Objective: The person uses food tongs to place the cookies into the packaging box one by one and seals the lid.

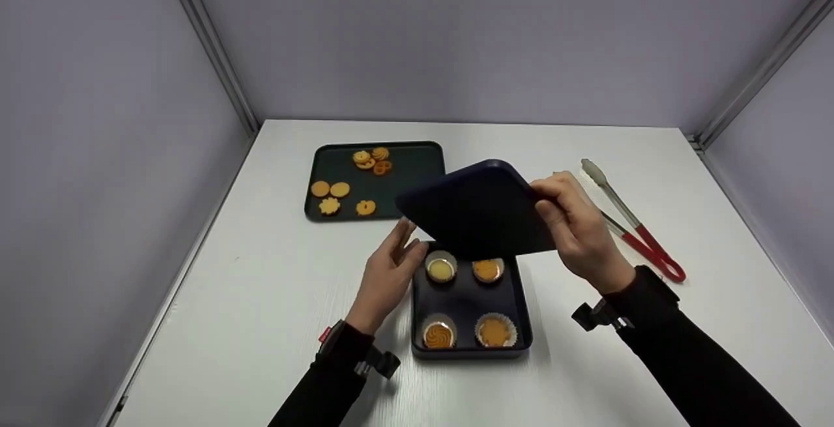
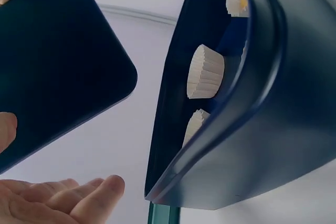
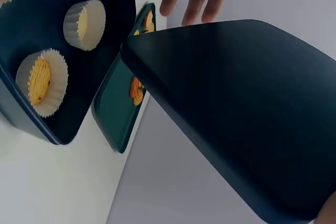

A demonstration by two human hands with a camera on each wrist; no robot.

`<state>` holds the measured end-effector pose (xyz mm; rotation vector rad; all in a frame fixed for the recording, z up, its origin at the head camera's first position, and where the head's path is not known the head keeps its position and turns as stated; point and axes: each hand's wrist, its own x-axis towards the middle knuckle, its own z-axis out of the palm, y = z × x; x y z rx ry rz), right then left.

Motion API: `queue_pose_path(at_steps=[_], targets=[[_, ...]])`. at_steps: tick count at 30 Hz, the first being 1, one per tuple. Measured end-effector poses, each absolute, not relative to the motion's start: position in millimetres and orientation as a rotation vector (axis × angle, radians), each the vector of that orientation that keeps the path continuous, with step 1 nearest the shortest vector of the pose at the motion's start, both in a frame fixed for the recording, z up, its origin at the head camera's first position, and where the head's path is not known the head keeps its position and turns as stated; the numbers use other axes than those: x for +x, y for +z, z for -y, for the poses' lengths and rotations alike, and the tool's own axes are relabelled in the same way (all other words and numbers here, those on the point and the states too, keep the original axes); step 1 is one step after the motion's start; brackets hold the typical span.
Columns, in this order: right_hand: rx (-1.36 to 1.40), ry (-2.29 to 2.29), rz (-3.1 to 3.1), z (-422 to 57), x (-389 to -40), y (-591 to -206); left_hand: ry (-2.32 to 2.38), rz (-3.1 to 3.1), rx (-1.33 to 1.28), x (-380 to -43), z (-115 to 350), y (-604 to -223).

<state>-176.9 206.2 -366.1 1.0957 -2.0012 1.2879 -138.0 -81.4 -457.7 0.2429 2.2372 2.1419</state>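
Note:
My right hand (image 1: 580, 235) grips a dark blue lid (image 1: 479, 215) by its right edge, thumb on the near face, and holds it tilted above a dark blue box (image 1: 464, 306). Inside the box stand several white paper cups with cookies, among them a swirled cookie (image 1: 439, 336) at the near left and an orange-brown cookie (image 1: 494, 332) at the near right. The lid covers the box's far end in the head view. Close to the box's far left corner is my left hand (image 1: 389, 277), its fingers extended and holding nothing; the left wrist view shows its fingers (image 2: 100, 198) apart from the box.
Behind the box lies a dark green tray (image 1: 410, 160) with several cookies (image 1: 339, 190) on its left and middle parts. Metal tongs with red handles (image 1: 651, 251) lie at the right, beyond my right hand. Grey panels (image 1: 430, 42) enclose the white table (image 1: 260, 323).

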Motion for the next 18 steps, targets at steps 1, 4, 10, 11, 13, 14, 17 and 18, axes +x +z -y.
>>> queue_pose_path(at_steps=[1,4,10,11,13,14,17,18], targets=[[1.099,1.294,1.999,-205,-176,-368,2.148,-2.228,0.246,-138,81,-457],[1.106,1.327,1.998,-203,-176,-373,2.156,-2.221,0.286,-140,81,-459],[0.983,1.445,2.027,-203,-173,-387,2.146,-2.293,0.409,-139,83,-460],[0.957,1.469,2.035,-203,-172,-389,2.153,-2.295,0.416,-139,84,-460],[0.913,1.524,2.053,-202,-170,-394,2.160,-2.308,0.404,-137,84,-461],[0.893,1.551,2.062,-202,-169,-396,2.161,-2.319,0.402,-137,84,-461],[0.847,1.625,2.083,-202,-166,-402,2.145,-2.389,0.366,-136,85,-462],[0.834,1.649,2.089,-202,-166,-404,2.131,-2.424,0.354,-136,86,-461]])
